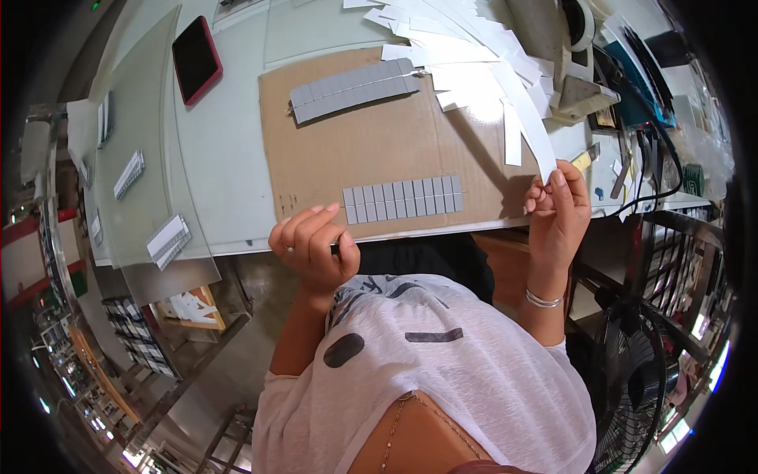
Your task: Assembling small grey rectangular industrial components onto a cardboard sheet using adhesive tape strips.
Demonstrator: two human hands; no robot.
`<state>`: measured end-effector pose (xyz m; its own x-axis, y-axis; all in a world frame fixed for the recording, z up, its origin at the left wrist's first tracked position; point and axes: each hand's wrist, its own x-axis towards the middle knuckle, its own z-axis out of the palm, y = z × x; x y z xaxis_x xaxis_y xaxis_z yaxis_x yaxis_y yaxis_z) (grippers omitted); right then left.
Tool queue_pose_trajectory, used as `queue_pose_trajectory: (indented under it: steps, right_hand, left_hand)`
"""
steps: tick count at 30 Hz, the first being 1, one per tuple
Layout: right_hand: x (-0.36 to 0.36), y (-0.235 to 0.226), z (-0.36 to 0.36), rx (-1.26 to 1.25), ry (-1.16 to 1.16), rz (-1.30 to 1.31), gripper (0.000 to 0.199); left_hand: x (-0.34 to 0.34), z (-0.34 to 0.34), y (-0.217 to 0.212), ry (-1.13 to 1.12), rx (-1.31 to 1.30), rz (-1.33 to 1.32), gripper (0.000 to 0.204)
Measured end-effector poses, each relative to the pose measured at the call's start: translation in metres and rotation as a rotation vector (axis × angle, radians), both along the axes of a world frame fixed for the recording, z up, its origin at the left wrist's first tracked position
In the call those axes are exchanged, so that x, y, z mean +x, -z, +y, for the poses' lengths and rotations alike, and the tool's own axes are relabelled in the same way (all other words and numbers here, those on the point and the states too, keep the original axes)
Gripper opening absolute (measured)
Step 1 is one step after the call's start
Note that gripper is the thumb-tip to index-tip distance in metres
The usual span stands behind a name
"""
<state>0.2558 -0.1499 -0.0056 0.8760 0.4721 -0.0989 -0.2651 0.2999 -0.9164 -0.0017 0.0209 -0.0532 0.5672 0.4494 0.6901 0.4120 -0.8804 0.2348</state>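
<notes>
My left hand (312, 249) hovers at the near edge of a brown cardboard sheet (371, 154), fingers curled around a thin dark tool whose tip shows by the thumb. Just beyond it lies a short row of grey rectangular pads (403, 198). A longer row of grey pads (353, 89) lies at the cardboard's far end. My right hand (559, 209) is raised at the cardboard's right edge, pinching the end of a long white paper strip (527, 118) that runs up to a heap of white strips (450, 35).
A red-cased phone (196, 59) lies far left on the glass-topped table (221, 158). Small stacks of white strips (168, 238) sit at the left. A tape dispenser (576, 55), cables and tools crowd the right. A black fan (639, 371) stands lower right.
</notes>
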Motion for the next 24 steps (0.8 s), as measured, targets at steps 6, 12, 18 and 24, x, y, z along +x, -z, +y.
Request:
queue_pose_trajectory:
  steps: [6, 12, 18, 24]
  right_hand:
    - [-0.0004, 0.0013, -0.0031, 0.039, -0.004, 0.003, 0.019]
    - [-0.0013, 0.0031, -0.0052, 0.085, -0.019, 0.013, 0.019]
    - [-0.0008, 0.0045, -0.0049, 0.11, -0.019, 0.016, 0.018]
    - [-0.0007, 0.0043, -0.0056, 0.128, -0.021, 0.024, 0.016]
  left_hand:
    - [-0.0028, -0.0025, 0.0027, 0.013, -0.006, 0.023, 0.01]
    - [-0.0025, -0.0029, 0.0048, 0.003, -0.007, 0.009, 0.012]
    - [-0.0018, -0.0025, 0.0051, 0.0, -0.01, -0.004, 0.014]
    - [-0.001, -0.003, -0.0015, 0.017, -0.053, -0.024, 0.016]
